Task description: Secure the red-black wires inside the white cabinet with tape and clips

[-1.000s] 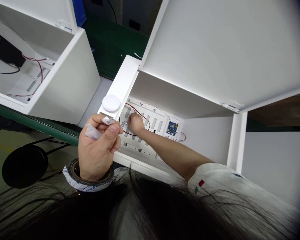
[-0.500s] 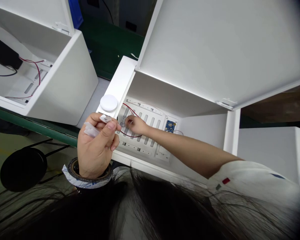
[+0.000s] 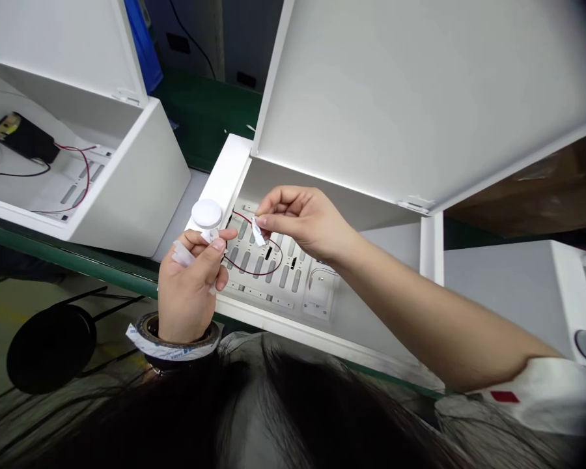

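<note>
My left hand point(image 3: 188, 286) is closed on white strips of tape backing paper point(image 3: 182, 254), near the round white knob-like disc point(image 3: 206, 213) on the box's left end. A roll of tape point(image 3: 178, 352) with blue-printed white backing hangs around my left wrist. Between thumb and finger, my right hand point(image 3: 303, 218) pinches a small white strip of backing paper point(image 3: 258, 232) above the open white box point(image 3: 395, 244). Inside it lie a slotted white plate point(image 3: 258, 264), a thin red wire point(image 3: 279, 259) and two small black strips point(image 3: 268, 253) on the plate.
On the left another open white box point(image 3: 122, 176) holds a black part point(image 3: 27, 137) with wires. The raised white lid point(image 3: 420, 85) stands behind my right hand. A further white box point(image 3: 502, 286) is at the right. A black stool point(image 3: 51, 348) stands below the green table edge point(image 3: 122, 277).
My right hand has risen from the plate and now holds a white backing strip. Two black strips show on the plate. The blue circuit board is now hidden behind my right arm. The view has shifted.
</note>
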Tool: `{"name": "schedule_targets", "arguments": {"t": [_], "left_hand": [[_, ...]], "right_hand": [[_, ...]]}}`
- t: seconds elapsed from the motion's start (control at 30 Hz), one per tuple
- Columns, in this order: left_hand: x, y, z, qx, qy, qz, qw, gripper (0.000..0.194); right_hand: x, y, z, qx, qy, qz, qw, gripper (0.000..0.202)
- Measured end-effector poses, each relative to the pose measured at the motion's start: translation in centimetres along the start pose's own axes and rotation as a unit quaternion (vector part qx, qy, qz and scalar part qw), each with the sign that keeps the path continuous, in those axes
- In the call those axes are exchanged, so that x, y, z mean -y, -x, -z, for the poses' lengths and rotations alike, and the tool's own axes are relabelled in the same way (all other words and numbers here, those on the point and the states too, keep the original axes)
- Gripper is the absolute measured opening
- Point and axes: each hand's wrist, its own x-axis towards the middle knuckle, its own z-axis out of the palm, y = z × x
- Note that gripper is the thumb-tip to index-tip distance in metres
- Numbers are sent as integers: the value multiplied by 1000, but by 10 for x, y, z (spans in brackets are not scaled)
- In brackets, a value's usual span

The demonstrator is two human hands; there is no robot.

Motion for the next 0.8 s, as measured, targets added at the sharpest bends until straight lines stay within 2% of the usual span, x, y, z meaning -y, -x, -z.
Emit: {"name": "schedule_targets", "arguments": {"t": [0.17,0.33,0.6,0.8], "left_hand": [[-4,4,-1,4,-23,12,1000,19],[-9,13,-6,5,-50,20,999,25],[-10,25,-12,28,-117,-2,993,23],[-15,37,-26,47,-235,-45,970,20]], "right_hand": [[0,11,-1,-13,-21,22,999,31],[12,31,-4,-37,-19,73,996,18],[28,63,2,-25,4,132,991,13],[38,87,-4,-60,22,143,988,19]]}}
